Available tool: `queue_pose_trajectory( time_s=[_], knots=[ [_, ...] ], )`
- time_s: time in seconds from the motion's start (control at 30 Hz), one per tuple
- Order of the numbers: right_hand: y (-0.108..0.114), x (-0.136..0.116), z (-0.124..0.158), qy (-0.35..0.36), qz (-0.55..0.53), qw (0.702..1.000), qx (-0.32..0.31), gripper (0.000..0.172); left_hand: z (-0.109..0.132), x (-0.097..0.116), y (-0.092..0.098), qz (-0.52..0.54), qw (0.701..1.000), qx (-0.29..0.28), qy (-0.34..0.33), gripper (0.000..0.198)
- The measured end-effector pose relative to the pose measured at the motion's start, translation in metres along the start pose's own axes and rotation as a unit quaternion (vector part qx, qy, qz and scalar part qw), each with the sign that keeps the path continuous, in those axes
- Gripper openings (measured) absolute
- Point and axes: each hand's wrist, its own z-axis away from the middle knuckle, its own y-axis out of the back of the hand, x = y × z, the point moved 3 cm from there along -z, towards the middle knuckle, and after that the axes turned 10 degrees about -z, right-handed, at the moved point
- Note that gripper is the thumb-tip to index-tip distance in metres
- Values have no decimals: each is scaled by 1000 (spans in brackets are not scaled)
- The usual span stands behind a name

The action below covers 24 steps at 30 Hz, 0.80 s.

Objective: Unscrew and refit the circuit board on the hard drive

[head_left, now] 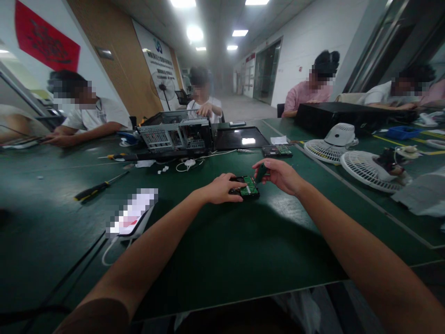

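Observation:
In the head view a hard drive (253, 195) lies on the green table, its green circuit board facing up. My left hand (221, 189) grips the drive from its left side, with fingers over the top and the thumb along the near edge. At the drive's right end my right hand (280, 174) is closed around a small screwdriver (260, 172) with a dark green handle. The tool points down toward the board. Its tip is too small to make out.
Ahead stand an opened computer case (175, 137), a black panel (239, 138) and a second drive (277, 151). At left lie a yellow-black screwdriver (92, 190) and a propped phone (134, 215) with a cable. White fan parts (327, 148) sit at right. Several people work around the table.

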Motion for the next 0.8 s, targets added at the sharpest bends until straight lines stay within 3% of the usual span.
queue_pose_trajectory(
  time_s=[0.47,0.8],
  knots=[
    [0,2,0,11,-1,1000,26,19,0,0,0,1,1000,-4,3,68],
    [-5,-1,1,5,-29,1000,0,21,1,2,2,-3,1000,-5,2,67]
  ],
)
